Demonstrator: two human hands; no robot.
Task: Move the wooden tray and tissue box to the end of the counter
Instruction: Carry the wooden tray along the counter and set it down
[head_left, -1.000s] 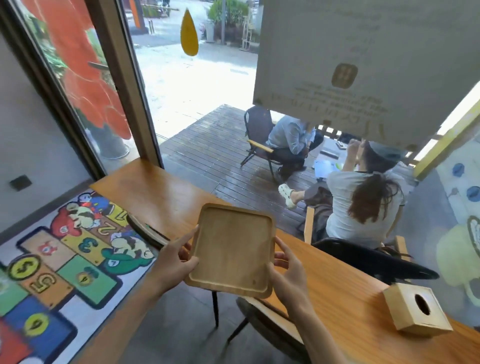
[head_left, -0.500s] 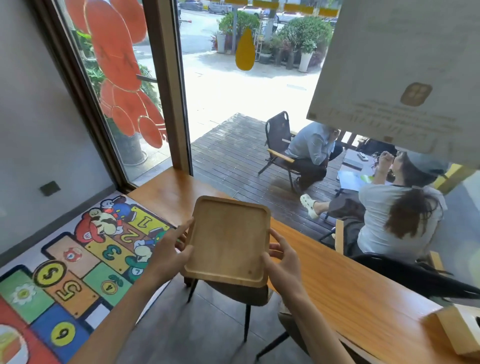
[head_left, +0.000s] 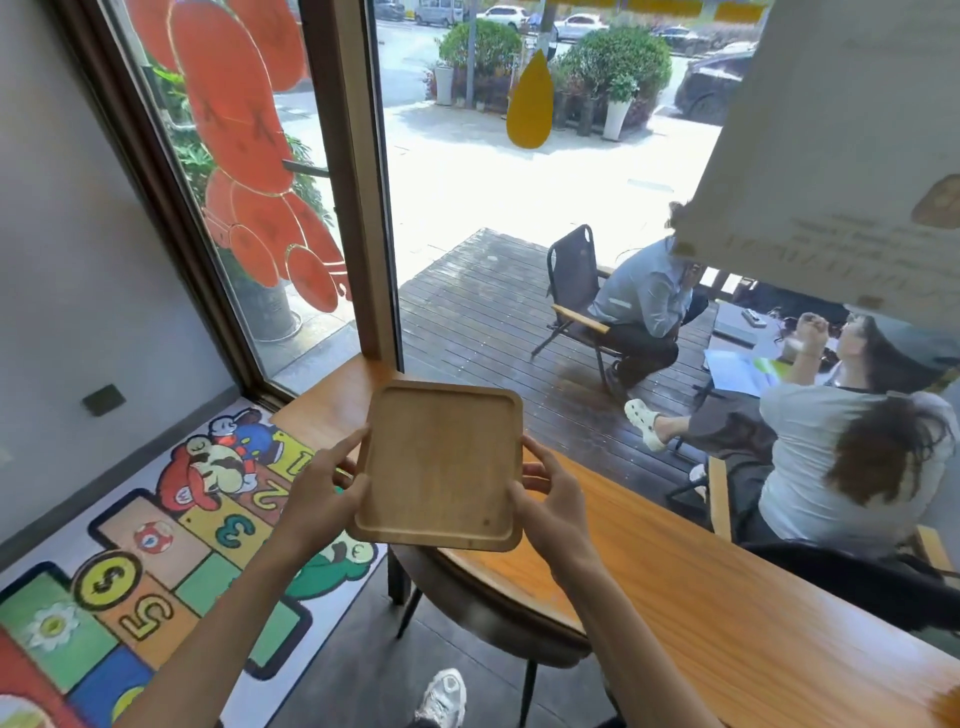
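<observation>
I hold a square wooden tray (head_left: 441, 462) with a raised rim in the air above the near edge of the long wooden counter (head_left: 701, 582). My left hand (head_left: 324, 488) grips the tray's left edge and my right hand (head_left: 550, 504) grips its right edge. The tray is roughly level, and its inside is bare. The counter's left end (head_left: 332, 400) lies just beyond the tray, by the window frame. At the frame's bottom right corner only a small wooden corner (head_left: 948, 706) shows, perhaps the tissue box; I cannot tell.
A round stool (head_left: 488, 608) stands under the counter below the tray. A colourful hopscotch floor mat (head_left: 156, 561) covers the floor on the left. My shoe (head_left: 441, 696) is by the stool. Behind the window two people sit on chairs on a dark deck.
My view has swung left along the counter and both hands have carried the tray toward its left end. The tissue box has slipped out to the right edge of view.
</observation>
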